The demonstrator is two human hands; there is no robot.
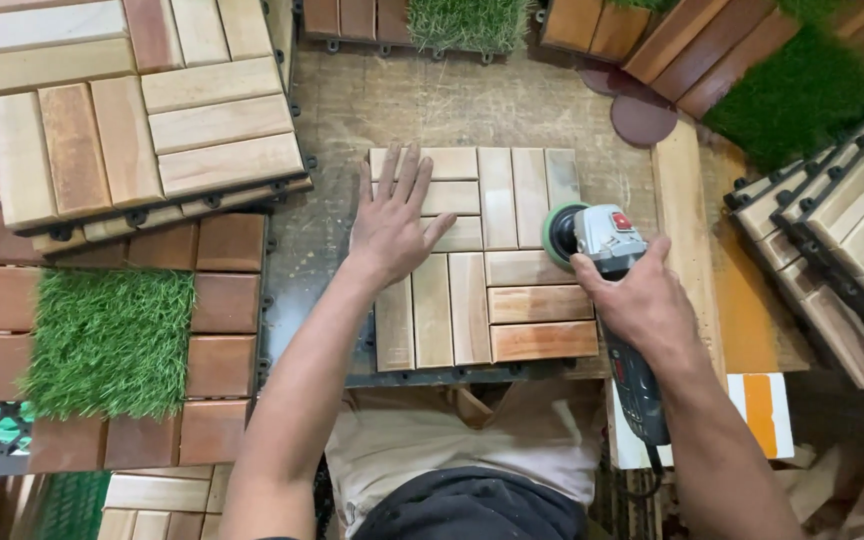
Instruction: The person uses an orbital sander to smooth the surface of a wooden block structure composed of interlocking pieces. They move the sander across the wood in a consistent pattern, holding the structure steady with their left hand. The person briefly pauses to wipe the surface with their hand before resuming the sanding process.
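The left hand [392,225] lay flat, fingers spread, on the wooden slat tile [482,258] on the desk [422,100]. The right hand [642,300] had its grip wrapped around the angle grinder [607,245], whose green disc [558,232] touched the tile's right edge.

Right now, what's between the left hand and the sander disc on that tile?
Head view: only bare slats of the wooden tile lie between the left hand, flat on the tile, and the green sander disc of the grinder in the right hand.
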